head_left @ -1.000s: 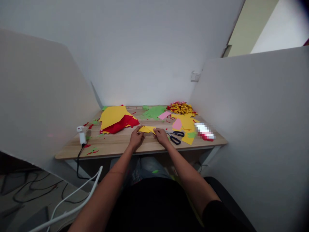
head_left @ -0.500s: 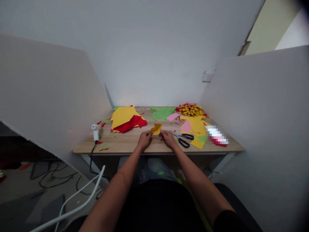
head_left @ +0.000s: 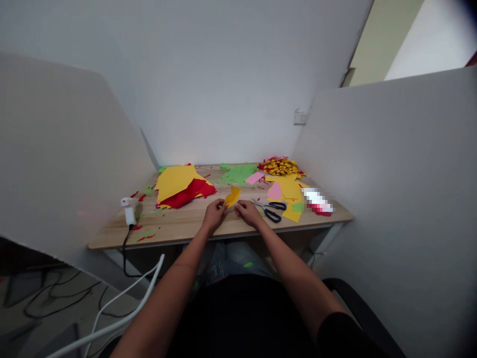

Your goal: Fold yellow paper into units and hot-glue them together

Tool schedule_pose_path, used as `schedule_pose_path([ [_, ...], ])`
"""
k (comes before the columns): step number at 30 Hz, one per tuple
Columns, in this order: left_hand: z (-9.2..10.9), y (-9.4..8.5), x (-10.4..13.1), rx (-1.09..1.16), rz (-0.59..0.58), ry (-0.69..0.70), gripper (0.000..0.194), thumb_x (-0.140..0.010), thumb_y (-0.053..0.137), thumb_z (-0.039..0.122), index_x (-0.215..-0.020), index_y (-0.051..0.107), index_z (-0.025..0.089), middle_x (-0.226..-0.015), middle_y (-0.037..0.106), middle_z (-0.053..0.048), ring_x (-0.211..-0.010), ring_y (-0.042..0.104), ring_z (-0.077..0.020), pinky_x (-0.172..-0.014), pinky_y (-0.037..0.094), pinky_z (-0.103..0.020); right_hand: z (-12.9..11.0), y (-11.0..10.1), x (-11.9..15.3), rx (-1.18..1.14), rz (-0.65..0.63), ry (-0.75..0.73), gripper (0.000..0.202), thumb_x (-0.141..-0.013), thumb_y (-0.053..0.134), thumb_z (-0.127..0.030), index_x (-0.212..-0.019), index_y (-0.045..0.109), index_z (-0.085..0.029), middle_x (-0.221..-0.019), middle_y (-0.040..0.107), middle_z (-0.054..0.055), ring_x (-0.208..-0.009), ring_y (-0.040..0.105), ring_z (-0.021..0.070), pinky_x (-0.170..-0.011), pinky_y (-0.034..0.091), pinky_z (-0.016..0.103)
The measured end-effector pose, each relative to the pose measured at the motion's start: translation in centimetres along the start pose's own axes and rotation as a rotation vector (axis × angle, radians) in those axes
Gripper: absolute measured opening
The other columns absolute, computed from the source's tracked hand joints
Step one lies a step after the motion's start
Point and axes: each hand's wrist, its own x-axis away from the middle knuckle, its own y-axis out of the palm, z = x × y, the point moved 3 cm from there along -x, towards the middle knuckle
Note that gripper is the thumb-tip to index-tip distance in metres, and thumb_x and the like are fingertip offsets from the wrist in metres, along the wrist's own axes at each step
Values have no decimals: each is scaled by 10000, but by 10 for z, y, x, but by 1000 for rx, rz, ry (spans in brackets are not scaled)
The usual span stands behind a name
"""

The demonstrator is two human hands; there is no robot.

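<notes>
A small yellow felt-like piece (head_left: 232, 196), curved and standing up from the table, is between my two hands. My left hand (head_left: 215, 215) pinches its lower left edge between thumb and fingers. At its lower right, the fingers of my right hand (head_left: 248, 213) are closed on the near edge, though the fingertips are small and partly hidden. Just right of my right hand lie scissors (head_left: 273, 211) with dark handles, their blades pointing left toward it.
Larger yellow sheets (head_left: 174, 183) with a red sheet (head_left: 190, 193) lie left. Green sheet (head_left: 240, 174), pink pieces (head_left: 275, 191) and a pile of yellow folded pieces (head_left: 281, 167) lie further back. A white corded tool (head_left: 128, 213) stands left; a blurred object (head_left: 317, 201) lies right.
The view has turned to the right, so the table appears further left. The yellow piece has been turned in my hands, from a folded, flatter look to a narrower upright curve.
</notes>
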Motion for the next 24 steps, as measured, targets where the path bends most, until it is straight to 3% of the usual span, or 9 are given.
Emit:
schedule_pose_path([
  [7, 12, 0, 4, 142, 78, -18, 226, -891, 673, 339, -970, 600, 140, -904, 623, -12, -635, 531, -87, -583, 466, -234, 1, -1, -1, 80, -9, 13, 278, -973, 600, -400, -1062, 648, -141, -981, 675, 38, -806, 655, 147, -730, 570, 325],
  [11, 14, 0, 6, 219, 80, -65, 319, -763, 752, 382, -932, 611, 151, -750, 611, 14, -552, 493, -82, -518, 397, -203, -4, 0, -1, 145, -34, 5, 274, -977, 595, -403, -1020, 651, -138, -932, 674, 26, -772, 650, 138, -714, 565, 315],
  [13, 12, -2, 7, 255, 87, -89, 358, -703, 769, 411, -901, 612, 157, -773, 647, -8, -562, 519, -93, -511, 394, -201, -7, 1, 2, 180, -53, -10, 279, -978, 590, -411, -965, 652, -139, -879, 668, 14, -741, 640, 131, -708, 555, 311],
  [17, 7, -14, 10, 321, 174, -133, 352, -683, 741, 442, -837, 573, 174, -1081, 694, -91, -749, 635, -141, -623, 487, -232, -16, 3, 7, 240, -115, -67, 230, -949, 621, -377, -888, 662, -159, -812, 664, 0, -726, 616, 134, -731, 514, 311],
  [20, 6, -24, 15, 330, 286, -172, 305, -673, 737, 397, -812, 575, 179, -1146, 684, -107, -988, 653, -201, -779, 525, -264, -22, 4, 9, 287, -149, -97, 108, -879, 661, -278, -832, 681, -183, -766, 675, 8, -744, 601, 154, -735, 449, 290],
  [24, 8, -32, 22, 313, 401, -212, 246, -685, 746, 367, -752, 613, 171, -1179, 679, -116, -1104, 627, -229, -837, 530, -278, -26, 4, 10, 330, -169, -121, 60, -850, 647, -226, -840, 695, -192, -795, 699, 35, -797, 602, 177, -766, 403, 289],
])
